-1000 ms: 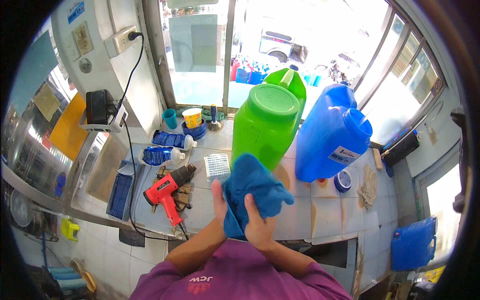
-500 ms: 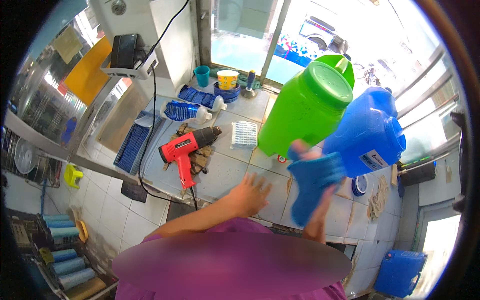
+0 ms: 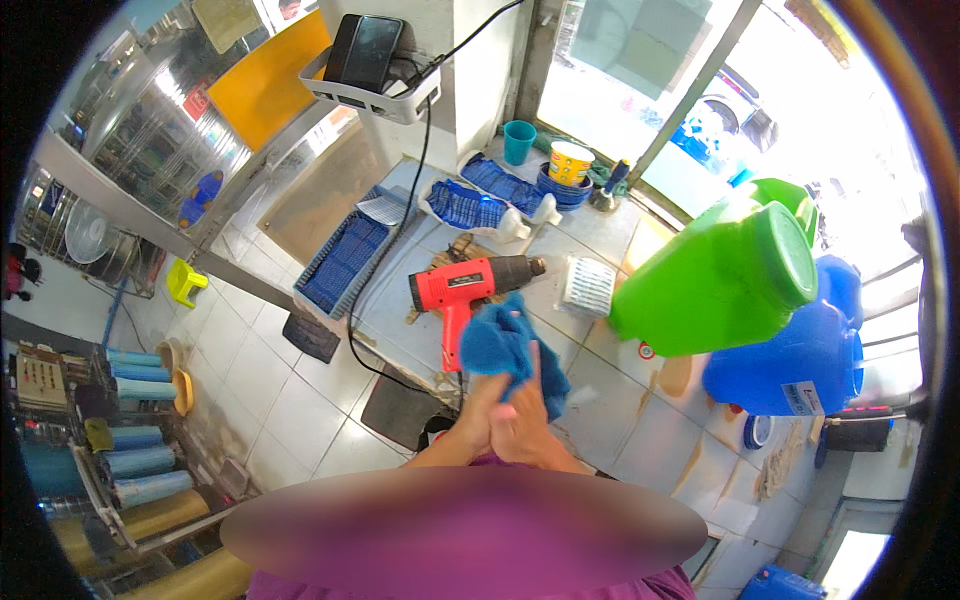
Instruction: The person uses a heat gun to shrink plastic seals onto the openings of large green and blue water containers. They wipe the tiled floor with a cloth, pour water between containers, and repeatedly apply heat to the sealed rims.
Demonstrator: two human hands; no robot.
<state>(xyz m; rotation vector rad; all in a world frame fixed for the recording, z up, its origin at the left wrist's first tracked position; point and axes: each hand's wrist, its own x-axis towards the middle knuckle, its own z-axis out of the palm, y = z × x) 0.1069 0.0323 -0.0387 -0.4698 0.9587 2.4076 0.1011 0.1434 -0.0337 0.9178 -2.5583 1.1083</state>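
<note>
A blue cloth is bunched between my two hands, close in front of my body. My left hand grips its lower left part, its fingers mostly hidden by the folds. Against it, my right hand holds the other side, with a finger lying up along the cloth. Just behind the cloth lies a red heat gun on some brown wooden pieces, its black nozzle toward the right. The cloth covers part of its lower handle side in this view.
At right stand a tilted green jug and a blue jug. Beyond the heat gun lie a white pack, blue-wrapped bottles, a teal cup and a yellow cup. A black cord crosses a blue basket.
My right hand has brought the blue cloth leftward to my left hand, which was open over the tiles and now holds it too. The view has turned left.
</note>
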